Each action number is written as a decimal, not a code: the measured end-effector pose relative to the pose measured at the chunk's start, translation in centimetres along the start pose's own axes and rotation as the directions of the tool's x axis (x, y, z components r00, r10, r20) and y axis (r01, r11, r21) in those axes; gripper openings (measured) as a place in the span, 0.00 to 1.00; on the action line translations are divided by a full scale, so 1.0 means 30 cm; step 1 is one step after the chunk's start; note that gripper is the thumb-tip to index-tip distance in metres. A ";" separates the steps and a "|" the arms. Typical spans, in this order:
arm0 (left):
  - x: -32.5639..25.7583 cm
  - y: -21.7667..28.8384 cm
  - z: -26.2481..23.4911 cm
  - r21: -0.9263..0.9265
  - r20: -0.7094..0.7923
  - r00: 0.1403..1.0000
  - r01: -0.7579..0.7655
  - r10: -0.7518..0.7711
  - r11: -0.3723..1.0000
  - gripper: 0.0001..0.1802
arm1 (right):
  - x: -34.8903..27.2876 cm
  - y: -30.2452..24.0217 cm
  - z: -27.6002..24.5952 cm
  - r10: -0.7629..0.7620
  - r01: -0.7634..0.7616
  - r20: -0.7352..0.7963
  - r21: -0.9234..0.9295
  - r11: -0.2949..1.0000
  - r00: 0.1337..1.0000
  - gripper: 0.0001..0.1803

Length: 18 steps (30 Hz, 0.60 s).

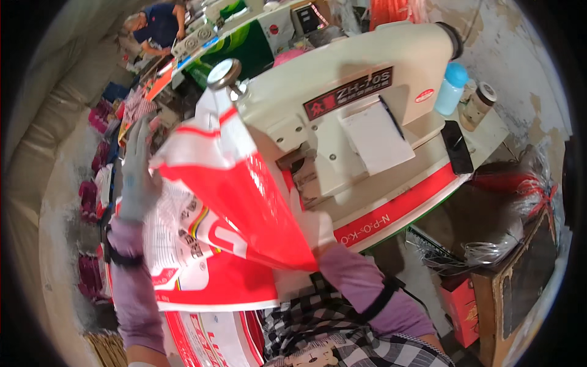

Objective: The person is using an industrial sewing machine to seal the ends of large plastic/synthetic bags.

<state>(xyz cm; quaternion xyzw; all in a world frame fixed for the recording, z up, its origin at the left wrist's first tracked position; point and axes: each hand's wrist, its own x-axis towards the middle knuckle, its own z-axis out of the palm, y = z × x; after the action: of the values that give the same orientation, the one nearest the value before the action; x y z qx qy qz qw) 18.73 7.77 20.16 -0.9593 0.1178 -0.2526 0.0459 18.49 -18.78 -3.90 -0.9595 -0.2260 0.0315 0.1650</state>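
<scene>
Pretty beat-up plaster wall (520, 46) at two o'clock, paint flaking off in patches. Creased beige sheeting (70, 79) lines ten o'clock, a green-fronted tabletop (260, 52) sits around eleven, and there's a battered wooden cabinet (487, 321) at four.

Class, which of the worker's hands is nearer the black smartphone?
Right. The right hand is below and left of the black smartphone; the left hand is much farther left.
</scene>
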 end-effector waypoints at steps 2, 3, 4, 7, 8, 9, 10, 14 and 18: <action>0.011 -0.312 0.099 0.125 0.195 0.976 -0.123 0.097 0.985 0.35 | -0.090 0.093 0.177 -0.140 0.142 -0.026 0.303 0.943 0.990 0.37; -0.105 -0.554 0.121 0.240 0.289 0.956 -0.117 0.045 0.964 0.34 | -0.131 0.057 0.092 -0.265 0.281 -0.108 0.179 0.943 0.958 0.35; -0.301 -0.992 -0.073 0.069 0.359 0.855 0.374 -0.373 0.925 0.20 | -0.173 -0.058 -0.062 -0.431 0.463 -0.239 0.097 0.881 0.870 0.33; -0.225 -0.687 0.214 0.071 0.060 0.902 0.424 -0.428 0.903 0.04 | -0.271 0.120 -0.202 -0.540 0.568 -0.263 0.040 0.822 0.800 0.24; -0.245 -0.754 0.160 0.120 0.005 0.885 0.461 -0.465 0.879 0.04 | -0.265 0.108 -0.206 -0.609 0.643 -0.284 0.039 0.765 0.741 0.17; -0.262 -0.810 0.078 0.097 -0.037 0.900 0.435 -0.434 0.895 0.07 | -0.262 0.107 -0.185 -0.611 0.648 -0.289 0.044 0.761 0.737 0.17; -0.286 -0.881 -0.054 0.220 -0.102 0.969 0.244 -0.226 0.945 0.09 | -0.252 0.094 -0.153 -0.486 0.525 -0.210 0.457 0.718 0.848 0.16; -0.410 -0.410 -0.720 0.075 -0.021 0.995 0.098 -0.096 0.992 0.20 | -0.235 0.140 -0.118 -0.105 -0.062 0.099 0.948 0.312 0.989 0.14; -0.772 0.020 -0.833 0.206 -0.128 0.942 0.332 -0.311 0.921 0.15 | -0.233 0.118 -0.123 -0.077 -0.120 0.157 0.928 0.351 0.985 0.16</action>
<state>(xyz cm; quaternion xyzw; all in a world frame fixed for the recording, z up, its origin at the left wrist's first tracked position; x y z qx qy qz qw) -13.33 12.25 30.81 -0.9413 -0.0686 -0.3128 0.1063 14.22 -25.98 -1.67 -0.6908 -0.1683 0.2397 0.6611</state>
